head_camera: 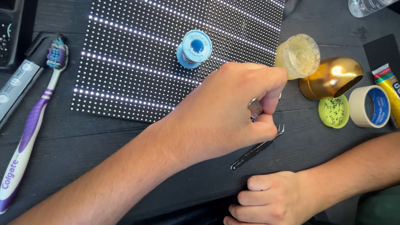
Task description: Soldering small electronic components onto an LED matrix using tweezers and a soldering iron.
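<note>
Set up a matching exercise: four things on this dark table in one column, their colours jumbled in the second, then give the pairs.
Things
1. toothbrush
2. spool
3. small lid holding tiny dark bits
4. dome-shaped cap

Colours
A. yellow-green
B. shiny gold
C. purple and white
D. light blue

Pairs: 1-C, 2-D, 3-A, 4-B.

The spool stands on the dotted panel. The lid and cap lie right of the left hand, which pinches a small metal piece above the tweezers.
</note>
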